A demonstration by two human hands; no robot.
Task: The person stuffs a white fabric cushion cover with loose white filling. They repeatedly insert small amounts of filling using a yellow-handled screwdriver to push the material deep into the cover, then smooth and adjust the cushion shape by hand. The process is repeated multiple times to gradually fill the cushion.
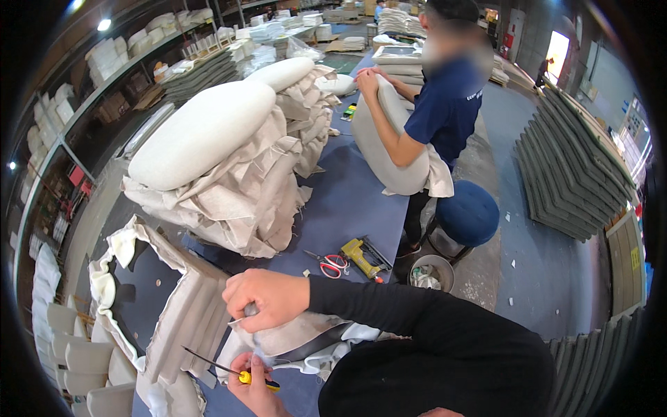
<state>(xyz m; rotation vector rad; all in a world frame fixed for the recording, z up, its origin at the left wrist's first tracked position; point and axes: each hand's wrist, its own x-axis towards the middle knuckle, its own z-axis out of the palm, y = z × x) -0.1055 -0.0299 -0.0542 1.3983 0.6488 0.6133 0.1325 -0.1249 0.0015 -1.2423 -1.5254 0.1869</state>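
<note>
My left hand (253,386), at the lower edge, is closed around a screwdriver (244,377) with a yellow and black handle; its long dark shaft points up and left. My right hand (267,299) reaches across from the right in a black sleeve, its fingers curled over a grey rounded thing (251,310) that is mostly hidden. Below that hand lies a padded piece (299,336) with beige fabric, a dark surface and ragged white edging. A blurred grey-blue streak runs between the two hands.
Beyond my hands lie red-handled scissors (332,265) and a yellow staple gun (366,258). Fabric-covered cushions (208,135) are piled on the blue table (333,174). A co-worker (445,104) holds a cushion (389,139) beside a blue stool (467,213) and bin (432,272). Grey panels (566,167) stand right.
</note>
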